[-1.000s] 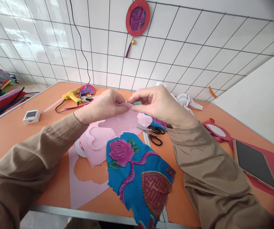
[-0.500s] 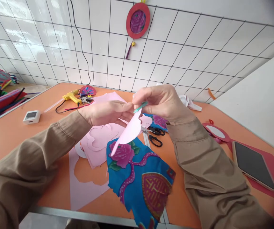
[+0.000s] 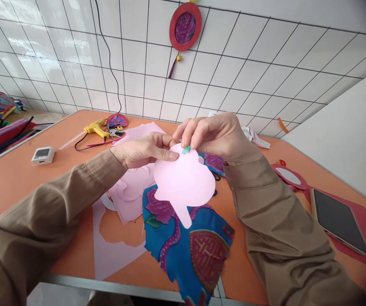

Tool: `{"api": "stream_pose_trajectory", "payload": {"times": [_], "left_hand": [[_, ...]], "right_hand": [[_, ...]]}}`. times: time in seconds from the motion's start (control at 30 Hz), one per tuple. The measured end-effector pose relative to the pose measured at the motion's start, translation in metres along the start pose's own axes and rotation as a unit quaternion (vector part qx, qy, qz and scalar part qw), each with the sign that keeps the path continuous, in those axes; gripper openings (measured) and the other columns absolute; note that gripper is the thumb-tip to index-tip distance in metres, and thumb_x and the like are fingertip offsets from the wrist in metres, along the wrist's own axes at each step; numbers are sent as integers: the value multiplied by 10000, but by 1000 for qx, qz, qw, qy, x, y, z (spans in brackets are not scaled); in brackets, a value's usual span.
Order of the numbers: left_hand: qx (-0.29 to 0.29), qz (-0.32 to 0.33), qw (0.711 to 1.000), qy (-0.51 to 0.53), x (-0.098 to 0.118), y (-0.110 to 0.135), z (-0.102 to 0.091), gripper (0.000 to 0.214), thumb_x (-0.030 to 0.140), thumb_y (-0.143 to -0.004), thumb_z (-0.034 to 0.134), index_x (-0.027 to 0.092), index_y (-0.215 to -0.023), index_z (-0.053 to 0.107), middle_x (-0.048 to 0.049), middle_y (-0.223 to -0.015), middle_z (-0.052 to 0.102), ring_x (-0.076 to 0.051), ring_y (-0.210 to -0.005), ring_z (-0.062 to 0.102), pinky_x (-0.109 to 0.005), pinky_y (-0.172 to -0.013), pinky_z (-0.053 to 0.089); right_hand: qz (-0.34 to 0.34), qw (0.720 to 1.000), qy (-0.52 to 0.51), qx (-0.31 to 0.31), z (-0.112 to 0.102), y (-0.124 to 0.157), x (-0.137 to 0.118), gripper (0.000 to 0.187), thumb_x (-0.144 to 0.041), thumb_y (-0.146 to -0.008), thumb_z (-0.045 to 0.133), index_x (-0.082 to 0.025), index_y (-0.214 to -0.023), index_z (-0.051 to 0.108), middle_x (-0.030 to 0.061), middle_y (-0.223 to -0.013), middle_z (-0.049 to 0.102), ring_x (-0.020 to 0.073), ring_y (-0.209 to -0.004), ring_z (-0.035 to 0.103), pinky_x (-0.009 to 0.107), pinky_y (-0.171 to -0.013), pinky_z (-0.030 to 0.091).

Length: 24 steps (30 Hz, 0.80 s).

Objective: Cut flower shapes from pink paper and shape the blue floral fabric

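Note:
A pink paper cut-out point(image 3: 184, 182), rounded with a short handle pointing down, hangs upright above the table. My left hand point(image 3: 144, 148) pinches its top left edge with thumb and fingers. My right hand point(image 3: 216, 135) pinches its top edge, and a small green scrap point(image 3: 186, 149) shows between those fingertips. Below the cut-out lies a blue cloth with pink roses point(image 3: 187, 242). Pink paper offcuts point(image 3: 128, 191) lie under my left wrist.
A yellow glue gun point(image 3: 96, 128) and a white timer point(image 3: 42, 155) lie at the left. A phone point(image 3: 341, 221) rests on red paper at the right beside a red oval frame point(image 3: 290, 176). A red oval ornament point(image 3: 184, 26) hangs on the tiled wall.
The pink cut-out was lifted off the table, swung edge-on, and now faces me flat with its handle down. Both hands rose slightly with it.

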<state>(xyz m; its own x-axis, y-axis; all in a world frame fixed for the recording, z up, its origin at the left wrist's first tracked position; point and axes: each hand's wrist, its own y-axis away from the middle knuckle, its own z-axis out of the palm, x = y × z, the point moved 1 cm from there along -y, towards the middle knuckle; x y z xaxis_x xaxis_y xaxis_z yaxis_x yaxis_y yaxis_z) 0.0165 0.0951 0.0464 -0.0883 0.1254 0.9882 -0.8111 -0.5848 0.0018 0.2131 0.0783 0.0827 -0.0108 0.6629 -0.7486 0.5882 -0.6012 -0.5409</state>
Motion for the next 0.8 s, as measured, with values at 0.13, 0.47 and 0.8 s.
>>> {"api": "stream_pose_trajectory", "payload": {"times": [0.13,0.47,0.8], "left_hand": [[8,-31,999,-33,-4,-1,-2,266,259,-682,889,108,-736,677,-5,-669,659,-78,-557,572,-199,-505,430],[58,-33,991,-118,3,3,2,344,267,-675,865,140,-640,547,29,-575,554,-68,-495,500,-189,-443,350],[103,-6,970,-220,4,5,-1,426,258,-763,754,173,-544,398,65,-539,355,-50,-484,329,-212,-447,223]], "right_hand": [[-2,998,0,60,-4,2,-6,116,-225,-700,854,-265,-669,750,25,-771,729,212,-835,705,429,-837,576],[165,979,26,119,-9,1,13,147,-272,-693,834,-226,-761,713,6,-713,709,164,-629,691,328,-618,583],[180,967,104,149,-5,3,0,120,-242,-707,806,-199,-794,735,14,-654,711,150,-569,682,264,-514,546]]}}
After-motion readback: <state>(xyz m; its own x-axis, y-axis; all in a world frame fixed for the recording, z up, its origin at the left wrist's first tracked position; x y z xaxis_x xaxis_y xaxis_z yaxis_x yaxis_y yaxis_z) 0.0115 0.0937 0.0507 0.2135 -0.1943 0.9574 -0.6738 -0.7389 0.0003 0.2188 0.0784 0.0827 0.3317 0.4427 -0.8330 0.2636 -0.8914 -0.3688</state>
